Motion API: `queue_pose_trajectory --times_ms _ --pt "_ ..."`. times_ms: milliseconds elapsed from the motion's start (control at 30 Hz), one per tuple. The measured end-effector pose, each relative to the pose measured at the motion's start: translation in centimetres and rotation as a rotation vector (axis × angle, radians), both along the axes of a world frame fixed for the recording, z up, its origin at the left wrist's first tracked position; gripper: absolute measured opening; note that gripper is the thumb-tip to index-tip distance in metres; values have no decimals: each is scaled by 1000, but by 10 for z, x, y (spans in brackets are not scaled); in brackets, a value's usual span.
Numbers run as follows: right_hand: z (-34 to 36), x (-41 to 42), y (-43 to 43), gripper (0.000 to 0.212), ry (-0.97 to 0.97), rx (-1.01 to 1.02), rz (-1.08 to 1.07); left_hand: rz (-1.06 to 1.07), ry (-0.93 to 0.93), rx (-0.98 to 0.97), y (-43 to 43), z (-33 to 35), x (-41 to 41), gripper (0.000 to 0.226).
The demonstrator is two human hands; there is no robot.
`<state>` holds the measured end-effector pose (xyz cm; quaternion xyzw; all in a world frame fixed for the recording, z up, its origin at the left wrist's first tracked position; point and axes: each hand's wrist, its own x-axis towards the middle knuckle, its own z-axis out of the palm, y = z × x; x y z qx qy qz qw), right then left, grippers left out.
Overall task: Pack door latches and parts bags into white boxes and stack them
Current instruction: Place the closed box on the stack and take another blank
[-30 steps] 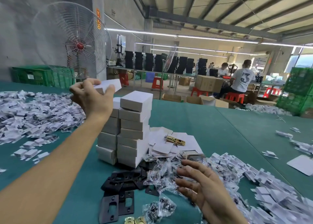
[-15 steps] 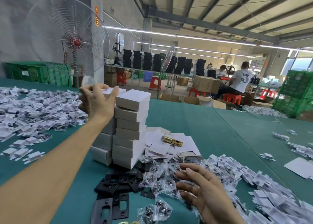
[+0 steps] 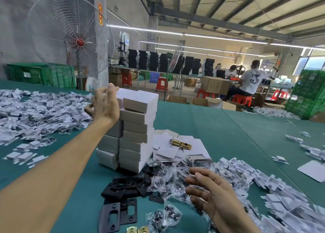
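1. Left hand and left forearm — bare, uncovered all the way to the lower-left frame edge.
2. Right hand — bare too, with a short, plain nail showing on one finger; its wrist is unclothed.

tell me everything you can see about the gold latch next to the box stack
The latch looks like shiny brass-coloured metal: a tube body with a thin flange near its left end and darker slots toward the right end. It lies on its side on a pile of flat white blanks, just right of the box stack. Only the blanks touch it.
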<state>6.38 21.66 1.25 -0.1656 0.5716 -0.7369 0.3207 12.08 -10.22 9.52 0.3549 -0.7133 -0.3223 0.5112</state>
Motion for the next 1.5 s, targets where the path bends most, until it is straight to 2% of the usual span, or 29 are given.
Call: queue_pose_trajectory --times_ms 167,300,367,500,600,700,800,867,900,967,1000,1100,1167,1333,1500 --pt "-4 -4 0 16 -26 -8 -15 107 86 -47 14 -1 4 63" --pt "-11 -7 0 13 -49 18 -45 248 355 -166 44 -20 8 41" --pt "-13 -8 -1 13 -46 41 -65 225 466 -214 66 -36 9 35" --pt "-14 -9 0 13 -15 62 -92 86 562 -327 111 -75 6 21" --pt "-15 -13 -2 11 95 160 -104 -21 611 -195 135 -98 0 21" --pt "-13 -21 -13 10 308 339 -59 -90 590 -150 142 -107 -3 30" --pt "-10 -40 -39 8 663 555 -28 -212 497 -210 151 -116 -8 35" --pt "-10 -55 -63 13 923 698 -42 -379 348 -146 165 -133 -13 39" --pt "-11 -62 -76 17 1034 762 -48 -462 217 -105 168 -143 -14 42" --pt "-17 -74 -103 27 1203 867 -16 -553 -76 -85 169 -157 -16 45" --pt "-21 -79 -115 31 1269 909 20 -574 -140 -35 166 -161 -17 44" --pt "-34 -87 -146 40 1410 982 114 -572 -44 257 156 -159 -21 48" --pt "-40 -92 -159 41 1465 1014 120 -543 6 383 152 -157 -22 54" --pt "-51 -96 -169 39 1493 1158 101 -530 23 468 151 -152 -23 55" --pt "-49 -91 -171 18 1668 1101 95 -543 56 544 153 -150 -20 49"
